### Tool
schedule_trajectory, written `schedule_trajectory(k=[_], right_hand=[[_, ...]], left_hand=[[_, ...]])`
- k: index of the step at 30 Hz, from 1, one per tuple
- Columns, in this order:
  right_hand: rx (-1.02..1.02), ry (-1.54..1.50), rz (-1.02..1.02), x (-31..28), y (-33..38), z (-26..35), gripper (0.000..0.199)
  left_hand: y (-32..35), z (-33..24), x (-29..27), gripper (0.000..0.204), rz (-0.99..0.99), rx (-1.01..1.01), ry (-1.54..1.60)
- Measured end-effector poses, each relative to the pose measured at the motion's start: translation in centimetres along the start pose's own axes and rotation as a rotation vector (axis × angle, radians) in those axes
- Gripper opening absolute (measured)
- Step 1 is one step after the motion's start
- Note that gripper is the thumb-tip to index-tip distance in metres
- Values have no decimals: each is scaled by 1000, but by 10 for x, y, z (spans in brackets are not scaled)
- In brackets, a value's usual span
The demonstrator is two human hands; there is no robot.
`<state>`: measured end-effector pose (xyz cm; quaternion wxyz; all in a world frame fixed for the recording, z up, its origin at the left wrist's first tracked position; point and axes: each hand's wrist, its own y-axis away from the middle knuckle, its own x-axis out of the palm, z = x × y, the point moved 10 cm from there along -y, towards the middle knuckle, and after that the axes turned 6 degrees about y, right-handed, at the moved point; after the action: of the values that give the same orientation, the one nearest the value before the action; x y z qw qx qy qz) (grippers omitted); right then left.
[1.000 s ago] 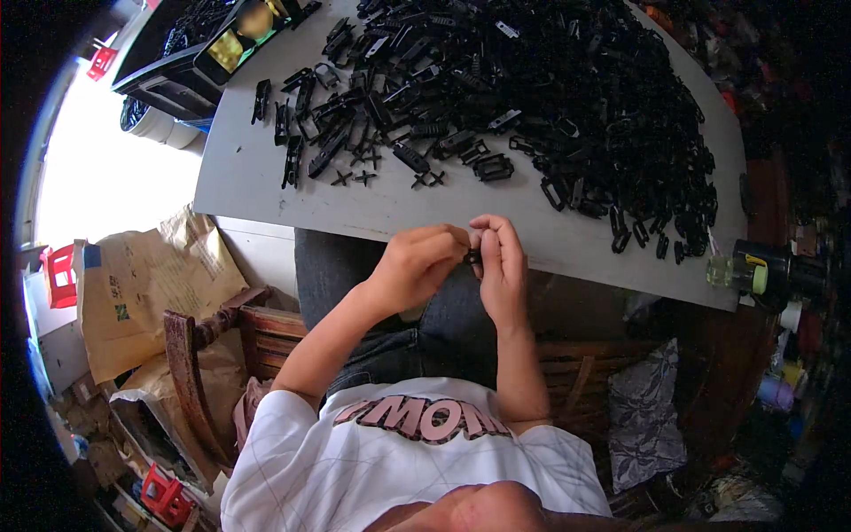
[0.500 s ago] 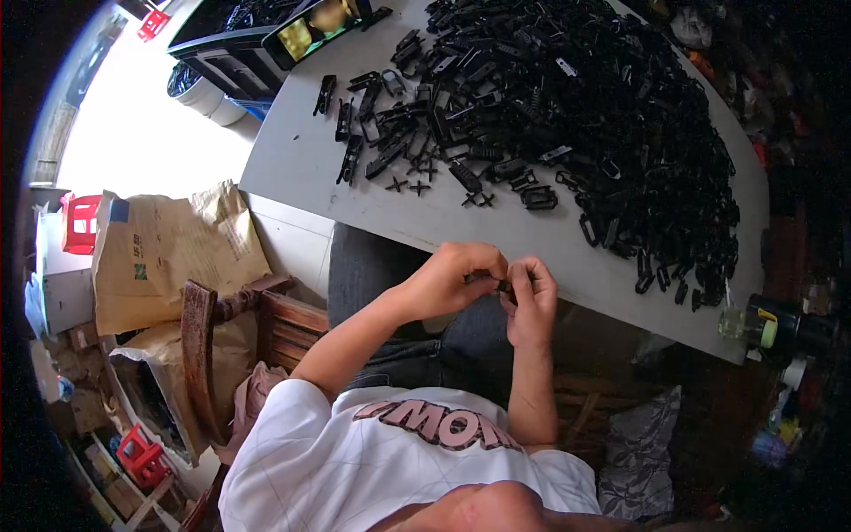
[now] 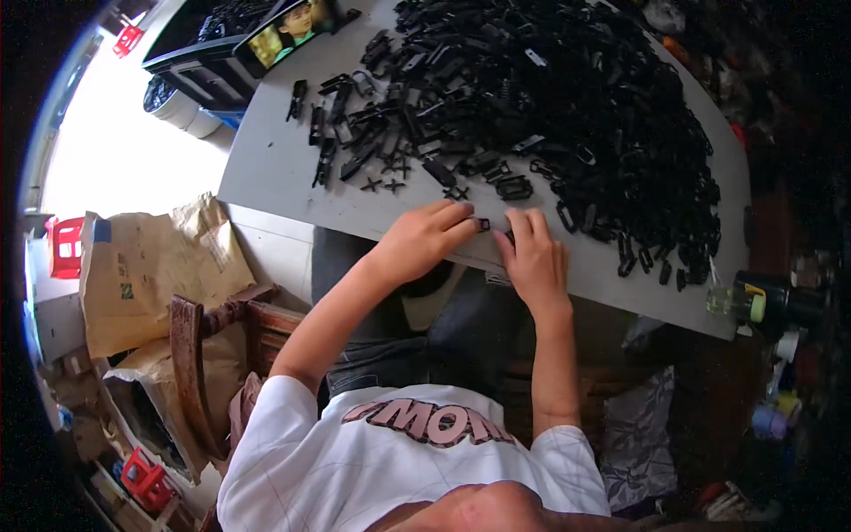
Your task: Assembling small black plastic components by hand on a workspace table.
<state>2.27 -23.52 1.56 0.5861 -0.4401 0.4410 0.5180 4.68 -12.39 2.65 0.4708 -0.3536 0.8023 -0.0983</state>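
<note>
My left hand [image 3: 424,238] is at the table's near edge, thumb and fingers closed on a small black plastic part [image 3: 483,224] whose end sticks out past the fingertips. A short gap to the right, my right hand [image 3: 538,264] rests over the same edge. Its thumb and forefinger are bent close together, with something dark between them that is too small to make out. Just beyond both hands lie small black cross-shaped pieces [image 3: 393,185] and a thick black clip-like part [image 3: 513,187]. The large heap of similar black parts [image 3: 567,97] spreads behind them.
The light grey table [image 3: 266,182] has a curved outline. A black crate [image 3: 206,82] with a lit phone [image 3: 282,34] against it stands at the far left. A dark bottle [image 3: 784,304] is at the right edge. A wooden chair [image 3: 191,372] and brown paper sacks [image 3: 151,275] are at left.
My hands were together over my lap, working on a small dark part. They have moved forward to the table edge and apart. The view has shifted slightly.
</note>
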Motion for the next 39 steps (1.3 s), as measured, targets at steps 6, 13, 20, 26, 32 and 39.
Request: schedule_trajectory(k=[6,13,20,26,32,39], right_hand=[[-12,-203,-130,-9,13,-20,29],[-53,-366,-132,-7,-4,-21,29],[-89,-67,-257,-12,-28,-21,30],[-14,-186,-291,-12,-24,-31,27],[138,-344,-412,-34,6,-44,25],[68,-339,-317,-21,33,-17,28]], left_hand=[[4,9,1,31,34,-111,98],[-16,2,4,30,-44,-80,-23],[24,47,-77,22,-425,-368,-208],[41,71,-109,22,-329,-560,-493],[48,68,-106,22,-311,-594,-514],[58,62,-79,32,-441,-680,337]])
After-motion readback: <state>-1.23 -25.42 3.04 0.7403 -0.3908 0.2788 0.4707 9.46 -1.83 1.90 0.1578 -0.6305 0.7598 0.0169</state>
